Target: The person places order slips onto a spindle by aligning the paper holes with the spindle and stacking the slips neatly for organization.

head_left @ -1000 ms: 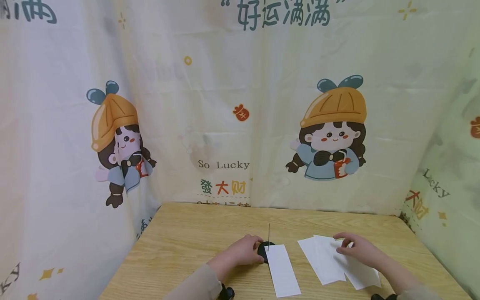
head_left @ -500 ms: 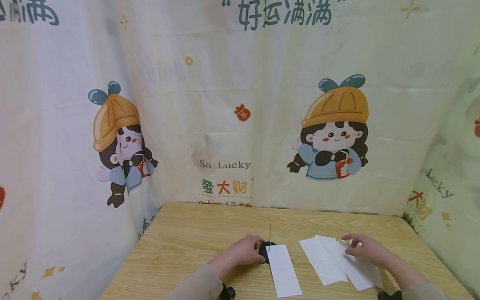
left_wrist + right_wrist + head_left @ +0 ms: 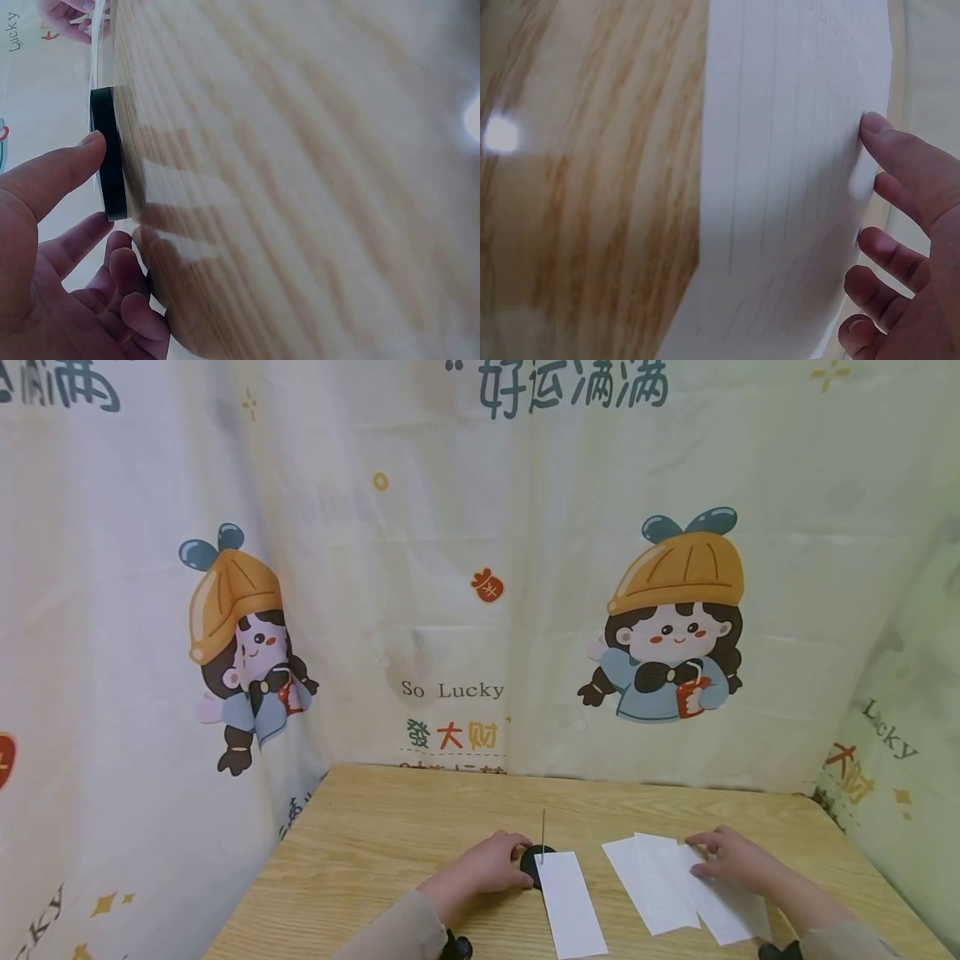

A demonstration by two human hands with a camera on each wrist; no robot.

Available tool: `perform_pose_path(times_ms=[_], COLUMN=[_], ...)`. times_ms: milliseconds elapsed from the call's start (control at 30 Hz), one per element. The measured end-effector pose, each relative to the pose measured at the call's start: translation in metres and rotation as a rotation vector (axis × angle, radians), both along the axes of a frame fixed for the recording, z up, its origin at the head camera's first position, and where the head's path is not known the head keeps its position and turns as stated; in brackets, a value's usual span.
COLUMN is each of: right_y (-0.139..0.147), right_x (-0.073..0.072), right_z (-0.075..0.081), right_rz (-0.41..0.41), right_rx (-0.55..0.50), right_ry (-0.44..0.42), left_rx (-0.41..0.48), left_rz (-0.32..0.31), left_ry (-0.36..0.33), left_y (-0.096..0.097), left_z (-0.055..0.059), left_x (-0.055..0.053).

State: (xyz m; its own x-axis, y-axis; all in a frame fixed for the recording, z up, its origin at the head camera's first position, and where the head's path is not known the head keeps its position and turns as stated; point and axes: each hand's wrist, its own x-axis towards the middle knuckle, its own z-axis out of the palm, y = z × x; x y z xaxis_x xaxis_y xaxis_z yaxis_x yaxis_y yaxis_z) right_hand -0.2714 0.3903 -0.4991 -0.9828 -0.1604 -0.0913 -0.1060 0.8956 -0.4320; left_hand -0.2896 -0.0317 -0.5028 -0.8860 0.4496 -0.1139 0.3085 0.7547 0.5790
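Observation:
A receipt spike [image 3: 533, 867] with a round black base and a thin upright metal rod stands on the table, one white paper slip [image 3: 572, 906] on its rod and lying over the base toward me. My left hand [image 3: 491, 864] grips the base's left side; its thumb presses the rim [image 3: 110, 157] in the left wrist view. To the right, more white slips [image 3: 652, 885] lie overlapping in a fan. My right hand [image 3: 738, 864] rests at the upper end of the rightmost slip [image 3: 727, 906], thumb and index finger apart. Ruled lines show on the paper [image 3: 780, 150] in the right wrist view.
The wooden table [image 3: 397, 810] runs back to a printed cloth curtain [image 3: 420, 610] with cartoon figures, which also hangs at both sides. Dark wrist-camera mounts sit below both wrists.
My right hand has come slightly right and down, from above the fanned slips onto the rightmost one. My left hand keeps its grip on the receipt spike's base. The view shifts slightly.

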Motion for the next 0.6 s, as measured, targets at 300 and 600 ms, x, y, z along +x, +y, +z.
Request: perform_pose_path(times_ms=[300,600], right_y=[0.0026,-0.0049], right_x=[-0.0017,0.0015], right_z=[-0.0036,-0.0036], right_rz=[0.009,-0.006], right_rx=[0.011,-0.088], right_ry=[0.017,0.065], left_rx=[-0.012,-0.022], left_rz=[-0.009,-0.011], left_ry=[0.015,0.013], left_y=[0.0005,0.0008], left_z=[-0.0013,-0.0002], left_x=[-0.0003,0.0002])
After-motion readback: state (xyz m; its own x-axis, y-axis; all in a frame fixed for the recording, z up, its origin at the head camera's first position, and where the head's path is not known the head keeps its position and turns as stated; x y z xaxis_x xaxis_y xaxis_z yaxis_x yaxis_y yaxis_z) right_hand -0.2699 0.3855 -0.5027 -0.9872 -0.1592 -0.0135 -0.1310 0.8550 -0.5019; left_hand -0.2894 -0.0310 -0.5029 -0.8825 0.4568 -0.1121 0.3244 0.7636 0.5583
